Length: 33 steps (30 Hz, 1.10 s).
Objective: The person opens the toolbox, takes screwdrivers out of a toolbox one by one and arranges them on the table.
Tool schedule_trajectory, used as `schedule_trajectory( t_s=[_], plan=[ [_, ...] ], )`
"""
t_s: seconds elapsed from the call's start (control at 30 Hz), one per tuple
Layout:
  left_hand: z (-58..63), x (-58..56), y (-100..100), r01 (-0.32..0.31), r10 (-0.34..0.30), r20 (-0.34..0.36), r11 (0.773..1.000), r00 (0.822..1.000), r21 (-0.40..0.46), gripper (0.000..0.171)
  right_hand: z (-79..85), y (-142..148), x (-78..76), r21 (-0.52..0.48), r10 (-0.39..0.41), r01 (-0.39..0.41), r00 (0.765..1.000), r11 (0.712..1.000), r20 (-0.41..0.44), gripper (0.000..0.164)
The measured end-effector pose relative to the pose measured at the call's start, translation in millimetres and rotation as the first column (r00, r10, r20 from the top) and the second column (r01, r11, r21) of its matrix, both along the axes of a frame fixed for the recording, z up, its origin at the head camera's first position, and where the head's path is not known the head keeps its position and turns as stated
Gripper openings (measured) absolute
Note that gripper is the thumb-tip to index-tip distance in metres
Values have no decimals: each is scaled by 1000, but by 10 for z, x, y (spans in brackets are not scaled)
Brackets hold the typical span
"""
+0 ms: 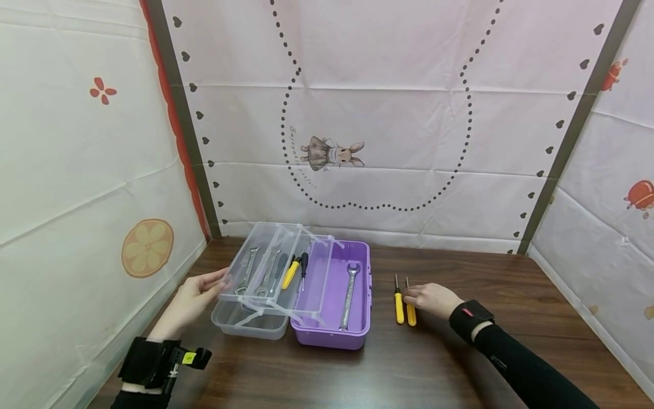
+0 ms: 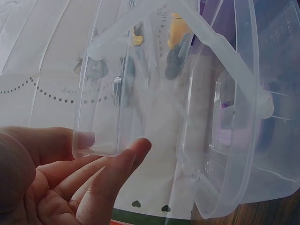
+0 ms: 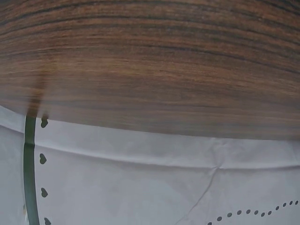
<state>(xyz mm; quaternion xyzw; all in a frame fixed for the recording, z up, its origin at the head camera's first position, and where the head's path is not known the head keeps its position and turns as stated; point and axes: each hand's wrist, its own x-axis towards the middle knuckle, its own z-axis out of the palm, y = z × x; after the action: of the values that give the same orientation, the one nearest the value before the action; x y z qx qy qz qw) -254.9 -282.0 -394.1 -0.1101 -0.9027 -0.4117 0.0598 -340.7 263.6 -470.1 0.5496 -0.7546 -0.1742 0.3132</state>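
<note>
My left hand (image 1: 191,302) pinches the outer edge of a clear compartment tray (image 2: 96,152), thumb on one side and fingers on the other. The raised tray holds wrenches (image 1: 248,271), a yellow-handled tool (image 1: 291,274) and a dark-handled screwdriver (image 1: 304,265). White hinged arms link it to a second clear tray (image 1: 250,328) below and to the purple toolbox (image 1: 331,339). One wrench (image 1: 349,296) lies inside the purple box. On the table, my right hand (image 1: 434,299) holds a yellow-handled screwdriver (image 1: 411,315) near the top of its handle. Another yellow-handled screwdriver (image 1: 398,307) lies just left of it.
The toolbox stands on a dark wooden table (image 1: 409,369), near its back edge. Printed white cloth (image 1: 388,130) hangs behind and on both sides. Only tabletop and cloth appear in the right wrist view.
</note>
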Motion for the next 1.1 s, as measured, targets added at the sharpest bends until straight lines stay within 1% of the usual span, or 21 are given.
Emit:
schedule_trajectory(
  t_s=[0.13, 0.27, 0.33, 0.4, 0.5, 0.57, 0.63, 0.77, 0.83, 0.87, 0.97, 1.1],
  plan=[
    [-8, 0, -1, -3, 3, 1, 1000, 1000, 1, 45, 32, 35, 14, -23, -21, 21, 1000, 1000, 18, 27],
    [-9, 1, -1, -1, 1, -6, 1000, 1000, -1, 44, 76, 77, 10, -105, -39, 44, 998, 994, 55, 27],
    [-8, 3, 0, -2, 2, -7, 1000, 1000, -1, 44, 102, 89, 0, -156, -47, 58, 996, 986, 75, 23],
    [-8, 4, -1, 0, 0, -7, 1000, 1000, 1, 44, 132, 101, -8, -202, -61, 76, 995, 976, 76, 21],
    [-10, 3, -1, -2, 2, -7, 1000, 1000, -2, 44, 186, 107, -2, -263, -96, 119, 991, 958, 95, 28],
    [-16, -2, -5, 1, -1, -11, 1000, 1000, -4, 44, 226, 103, 15, -287, -125, 156, 984, 945, 124, 33],
    [-20, -4, -6, -1, 1, -13, 1000, 1000, -9, 44, 262, 84, 41, -310, -158, 203, 974, 929, 165, 38],
    [-19, -4, -6, -3, 2, -18, 1000, 1000, -9, 44, 291, 25, 75, -382, -197, 275, 953, 882, 231, 47],
    [-17, -5, -2, -4, 4, -19, 1000, 1000, -6, 44, 288, -5, 82, -418, -203, 300, 944, 857, 260, 54],
    [-16, -5, 0, -4, 4, -20, 1000, 1000, -3, 44, 288, -19, 87, -434, -196, 310, 937, 846, 288, 57],
    [-18, -5, 4, -5, 5, -16, 1000, 1000, 6, 44, 302, -65, 117, -443, -184, 354, 906, 824, 382, 66],
    [-21, -3, 8, -7, 8, -9, 1000, 1000, 14, 44, 322, -126, 164, -413, -174, 414, 845, 811, 505, 71]
  ],
)
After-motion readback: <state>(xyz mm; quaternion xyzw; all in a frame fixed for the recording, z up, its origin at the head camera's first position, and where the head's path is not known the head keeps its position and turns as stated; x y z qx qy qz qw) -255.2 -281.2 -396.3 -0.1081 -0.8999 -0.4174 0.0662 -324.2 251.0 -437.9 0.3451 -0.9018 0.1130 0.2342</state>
